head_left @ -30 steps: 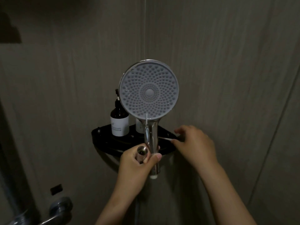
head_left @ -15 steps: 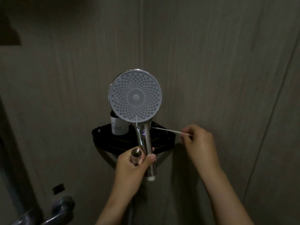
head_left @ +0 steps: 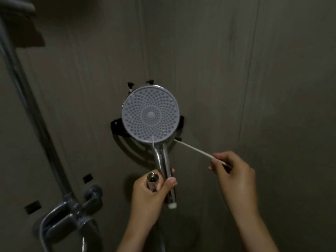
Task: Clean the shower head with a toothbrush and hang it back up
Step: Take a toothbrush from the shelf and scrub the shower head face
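Note:
The round shower head (head_left: 150,114) faces me, its pale nozzle face upright on a chrome handle. My left hand (head_left: 151,193) grips that handle low down, together with the chrome hose end (head_left: 152,180). My right hand (head_left: 234,176) pinches the rear end of a thin white toothbrush (head_left: 195,150). The brush slants up-left, its head near the lower right rim of the shower head. Whether the brush head touches the rim is unclear.
A black corner shelf (head_left: 116,128) sits on the wall behind the shower head, mostly hidden, with two black pump tops (head_left: 140,84) showing above it. A grey mixer valve (head_left: 72,213) and riser pipe (head_left: 31,106) stand at the left. Dim tiled walls surround everything.
My right hand has drawn the toothbrush off the shelf and out to the right. The view has tilted, so the shower head now covers the bottles on the shelf.

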`<state>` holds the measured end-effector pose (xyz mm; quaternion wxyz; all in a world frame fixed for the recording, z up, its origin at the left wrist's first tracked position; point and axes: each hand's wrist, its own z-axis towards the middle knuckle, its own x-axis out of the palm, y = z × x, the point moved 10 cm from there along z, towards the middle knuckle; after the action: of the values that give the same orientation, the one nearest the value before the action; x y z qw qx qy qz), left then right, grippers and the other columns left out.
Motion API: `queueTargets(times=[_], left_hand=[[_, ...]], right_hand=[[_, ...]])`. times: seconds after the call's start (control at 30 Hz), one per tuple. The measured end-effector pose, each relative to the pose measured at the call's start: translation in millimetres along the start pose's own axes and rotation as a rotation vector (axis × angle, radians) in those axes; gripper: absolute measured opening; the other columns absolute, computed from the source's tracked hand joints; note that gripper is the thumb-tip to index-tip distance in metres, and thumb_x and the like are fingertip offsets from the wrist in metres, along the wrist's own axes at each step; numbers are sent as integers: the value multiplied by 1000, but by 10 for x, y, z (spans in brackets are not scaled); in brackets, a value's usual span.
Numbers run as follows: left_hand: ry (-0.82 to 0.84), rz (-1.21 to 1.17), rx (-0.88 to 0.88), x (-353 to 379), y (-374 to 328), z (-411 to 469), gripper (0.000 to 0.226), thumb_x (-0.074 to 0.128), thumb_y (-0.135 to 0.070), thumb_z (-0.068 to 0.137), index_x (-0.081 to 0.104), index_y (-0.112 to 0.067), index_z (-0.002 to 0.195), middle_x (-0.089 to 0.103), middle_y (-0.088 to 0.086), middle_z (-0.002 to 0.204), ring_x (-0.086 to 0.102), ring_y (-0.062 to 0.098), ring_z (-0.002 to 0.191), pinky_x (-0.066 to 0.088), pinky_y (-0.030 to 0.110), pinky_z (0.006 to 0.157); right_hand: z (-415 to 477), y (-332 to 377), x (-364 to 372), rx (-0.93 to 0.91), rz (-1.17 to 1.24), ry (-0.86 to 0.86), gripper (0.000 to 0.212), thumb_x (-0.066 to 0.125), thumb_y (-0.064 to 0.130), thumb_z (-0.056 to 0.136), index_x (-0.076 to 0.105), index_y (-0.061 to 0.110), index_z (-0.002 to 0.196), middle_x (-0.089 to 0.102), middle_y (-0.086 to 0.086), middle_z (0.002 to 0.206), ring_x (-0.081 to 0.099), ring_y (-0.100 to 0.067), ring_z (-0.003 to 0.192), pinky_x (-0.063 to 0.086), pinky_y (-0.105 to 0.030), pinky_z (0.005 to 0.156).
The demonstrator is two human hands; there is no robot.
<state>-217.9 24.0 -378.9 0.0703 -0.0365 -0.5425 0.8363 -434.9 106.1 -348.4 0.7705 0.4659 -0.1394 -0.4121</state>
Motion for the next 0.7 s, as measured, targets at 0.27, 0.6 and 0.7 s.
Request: queueTargets(times=[0.27,0.6,0.7], left_hand=[[175,19,-175,-21,214,-1357,50,72,4,74,38,-19,45,65,31,75,73,20,87,53,41,77],[369,-6,-244,452,183,-2746,46,83,-18,65,40,-20,50,57,22,66,63,23,79,52,45,76],[448,-49,-236,689,-43,-3246,45,80,-31,60,38,-21,49,48,22,58,59,25,79,52,52,76]], right_hand=[[-1440,-109,-900,218,-34,-119,21,64,8,86,66,28,80,69,8,73,68,-2,71,56,-22,70],[-2743,24,-2460,315,-169,-330,16,63,7,87,66,22,83,68,8,71,67,-1,69,50,-9,60],[-3156,181,-2995,324,-187,-390,16,62,5,87,66,21,84,67,8,71,66,4,69,50,-9,60]])
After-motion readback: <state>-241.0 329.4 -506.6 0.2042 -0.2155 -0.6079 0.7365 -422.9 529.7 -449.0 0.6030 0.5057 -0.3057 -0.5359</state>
